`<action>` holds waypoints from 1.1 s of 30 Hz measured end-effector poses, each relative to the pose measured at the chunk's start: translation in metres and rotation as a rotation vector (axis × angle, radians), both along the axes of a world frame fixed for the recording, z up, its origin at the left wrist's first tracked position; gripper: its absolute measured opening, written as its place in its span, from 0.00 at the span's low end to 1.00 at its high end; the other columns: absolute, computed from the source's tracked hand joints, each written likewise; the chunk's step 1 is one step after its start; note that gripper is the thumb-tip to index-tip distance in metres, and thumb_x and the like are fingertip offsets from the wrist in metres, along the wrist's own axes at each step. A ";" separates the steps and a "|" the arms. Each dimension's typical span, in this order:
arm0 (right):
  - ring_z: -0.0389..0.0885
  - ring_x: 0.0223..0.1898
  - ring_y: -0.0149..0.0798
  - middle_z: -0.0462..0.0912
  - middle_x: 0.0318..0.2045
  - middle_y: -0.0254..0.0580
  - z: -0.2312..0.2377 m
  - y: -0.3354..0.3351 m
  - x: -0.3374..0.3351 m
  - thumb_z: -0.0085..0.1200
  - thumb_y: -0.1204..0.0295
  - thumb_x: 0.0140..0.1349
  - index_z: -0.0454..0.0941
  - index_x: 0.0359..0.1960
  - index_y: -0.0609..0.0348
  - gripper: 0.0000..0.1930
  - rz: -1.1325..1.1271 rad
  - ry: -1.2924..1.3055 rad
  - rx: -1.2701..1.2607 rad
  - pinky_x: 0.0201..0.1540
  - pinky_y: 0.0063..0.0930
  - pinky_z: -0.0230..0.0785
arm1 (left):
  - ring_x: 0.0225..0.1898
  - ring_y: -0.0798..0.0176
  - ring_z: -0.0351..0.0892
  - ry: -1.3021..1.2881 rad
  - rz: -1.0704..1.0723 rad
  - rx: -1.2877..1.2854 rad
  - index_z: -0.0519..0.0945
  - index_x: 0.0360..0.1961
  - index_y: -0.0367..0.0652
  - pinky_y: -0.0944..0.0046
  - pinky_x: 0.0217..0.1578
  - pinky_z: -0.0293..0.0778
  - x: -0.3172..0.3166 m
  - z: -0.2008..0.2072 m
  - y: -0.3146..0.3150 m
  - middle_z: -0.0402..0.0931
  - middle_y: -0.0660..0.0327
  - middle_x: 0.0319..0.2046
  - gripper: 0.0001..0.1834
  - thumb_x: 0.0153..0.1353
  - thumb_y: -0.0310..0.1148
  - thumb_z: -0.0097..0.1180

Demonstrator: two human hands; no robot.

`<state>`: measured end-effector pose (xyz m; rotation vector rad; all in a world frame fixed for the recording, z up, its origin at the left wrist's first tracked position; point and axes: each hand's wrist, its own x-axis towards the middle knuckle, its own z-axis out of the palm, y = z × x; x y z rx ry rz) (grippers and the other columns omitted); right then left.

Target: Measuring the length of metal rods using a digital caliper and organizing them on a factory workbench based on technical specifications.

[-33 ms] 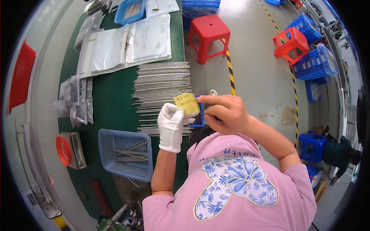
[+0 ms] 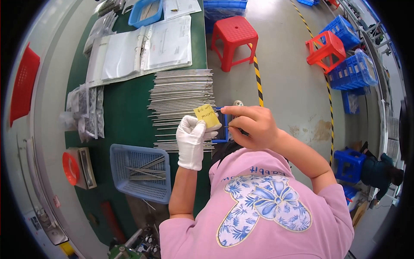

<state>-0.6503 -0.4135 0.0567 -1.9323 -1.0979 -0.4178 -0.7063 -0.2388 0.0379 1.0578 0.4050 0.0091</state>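
Note:
My left hand, in a white glove, pinches a small pad of yellow sticky notes with handwriting on the top sheet. Close to the pad's right side is my bare right hand. Its index finger reaches toward the pad, and the other fingers curl in. A thin dark tip shows at these fingers; what it belongs to is hidden. Beneath and beyond the left hand, many thin metal rods lie side by side on the green table. A blue frame-like thing shows partly behind the pad.
A blue plastic basket with several rods stands left of my left forearm. Farther off lie an open binder and plastic bags. A red stool stands beyond the table's right edge. Another person is at the far right.
The top sheet, earlier stretched toward my right fingertips, is now free of them, and different handwriting shows on the pad. Both hands stay in nearly the same place.

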 end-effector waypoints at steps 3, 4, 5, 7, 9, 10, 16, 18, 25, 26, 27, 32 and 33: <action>0.78 0.22 0.37 0.81 0.38 0.40 -0.008 0.000 0.001 0.58 0.76 0.44 0.71 0.20 0.56 0.06 -0.020 0.055 -0.050 0.24 0.27 0.70 | 0.31 0.56 0.82 0.042 0.009 0.000 0.65 0.30 0.38 0.67 0.28 0.81 0.001 -0.004 0.000 0.76 0.51 0.32 0.04 0.60 0.21 0.46; 0.79 0.25 0.37 0.81 0.39 0.39 -0.008 0.000 0.001 0.58 0.75 0.44 0.71 0.20 0.56 0.06 -0.015 0.057 -0.064 0.26 0.27 0.70 | 0.31 0.57 0.82 0.047 0.018 0.014 0.66 0.30 0.38 0.67 0.28 0.81 0.001 -0.004 -0.001 0.76 0.51 0.32 0.04 0.60 0.21 0.47; 0.80 0.29 0.37 0.81 0.40 0.39 -0.009 0.001 0.000 0.57 0.75 0.44 0.72 0.20 0.56 0.06 -0.009 0.059 -0.079 0.27 0.27 0.71 | 0.31 0.58 0.82 0.053 0.027 0.028 0.66 0.30 0.37 0.67 0.28 0.81 0.001 -0.003 -0.002 0.76 0.52 0.32 0.04 0.60 0.21 0.47; 0.80 0.30 0.37 0.80 0.40 0.39 -0.004 0.001 0.001 0.57 0.75 0.44 0.72 0.21 0.56 0.05 0.068 -0.028 -0.116 0.28 0.27 0.71 | 0.30 0.58 0.82 0.050 0.040 0.077 0.66 0.30 0.37 0.67 0.28 0.81 0.001 -0.007 -0.002 0.76 0.52 0.31 0.04 0.60 0.21 0.47; 0.81 0.32 0.37 0.80 0.40 0.40 -0.003 0.002 0.002 0.57 0.75 0.43 0.72 0.21 0.57 0.05 0.142 -0.116 -0.153 0.28 0.28 0.72 | 0.30 0.59 0.82 0.048 0.050 0.126 0.66 0.30 0.37 0.68 0.28 0.81 0.001 -0.007 -0.003 0.76 0.52 0.31 0.04 0.60 0.21 0.47; 0.81 0.34 0.37 0.80 0.41 0.40 -0.005 0.002 0.003 0.57 0.74 0.44 0.72 0.21 0.57 0.05 0.142 -0.107 -0.197 0.30 0.28 0.72 | 0.30 0.59 0.82 0.051 0.044 0.129 0.66 0.30 0.37 0.68 0.28 0.81 0.001 -0.004 -0.003 0.76 0.51 0.31 0.04 0.60 0.21 0.47; 0.81 0.38 0.40 0.79 0.44 0.40 -0.007 -0.001 0.003 0.55 0.74 0.46 0.70 0.20 0.58 0.06 0.098 0.026 -0.209 0.37 0.32 0.73 | 0.32 0.56 0.82 0.035 0.007 0.049 0.65 0.30 0.38 0.68 0.28 0.81 -0.002 0.003 0.000 0.77 0.49 0.33 0.04 0.60 0.21 0.47; 0.81 0.38 0.40 0.79 0.45 0.40 -0.006 0.000 0.003 0.54 0.74 0.47 0.70 0.21 0.59 0.05 0.125 0.021 -0.196 0.37 0.33 0.73 | 0.32 0.55 0.82 0.026 0.002 0.024 0.64 0.30 0.38 0.68 0.28 0.81 -0.002 0.002 0.002 0.77 0.48 0.33 0.04 0.60 0.21 0.46; 0.80 0.39 0.40 0.79 0.45 0.40 -0.014 0.001 -0.001 0.54 0.74 0.47 0.71 0.21 0.58 0.05 0.114 -0.005 -0.206 0.36 0.32 0.73 | 0.33 0.54 0.82 0.071 0.010 0.032 0.64 0.29 0.39 0.68 0.28 0.81 0.000 -0.011 0.012 0.76 0.47 0.34 0.05 0.60 0.21 0.46; 0.80 0.39 0.39 0.79 0.45 0.40 -0.015 -0.001 -0.001 0.54 0.74 0.47 0.71 0.22 0.58 0.04 0.112 0.010 -0.230 0.36 0.31 0.72 | 0.33 0.53 0.82 0.079 0.017 0.030 0.64 0.29 0.39 0.68 0.28 0.81 0.001 -0.013 0.013 0.76 0.47 0.35 0.05 0.60 0.21 0.46; 0.80 0.40 0.39 0.79 0.45 0.40 -0.015 -0.001 -0.002 0.54 0.74 0.47 0.72 0.22 0.58 0.04 0.113 0.025 -0.254 0.35 0.31 0.72 | 0.33 0.53 0.82 0.083 0.019 0.031 0.64 0.29 0.39 0.68 0.28 0.81 0.000 -0.013 0.013 0.76 0.47 0.35 0.05 0.60 0.21 0.46; 0.79 0.41 0.38 0.78 0.45 0.39 -0.017 -0.001 -0.002 0.54 0.74 0.47 0.72 0.22 0.58 0.04 0.119 0.029 -0.262 0.34 0.30 0.71 | 0.34 0.52 0.82 0.048 -0.011 -0.045 0.64 0.29 0.40 0.67 0.27 0.81 0.000 -0.019 0.016 0.76 0.45 0.36 0.05 0.59 0.22 0.46; 0.79 0.41 0.38 0.78 0.45 0.39 -0.017 0.000 -0.002 0.54 0.74 0.46 0.72 0.22 0.57 0.04 0.131 0.009 -0.253 0.35 0.31 0.71 | 0.34 0.52 0.82 0.048 -0.005 -0.042 0.64 0.29 0.40 0.67 0.27 0.81 -0.001 -0.019 0.017 0.76 0.45 0.36 0.05 0.59 0.22 0.46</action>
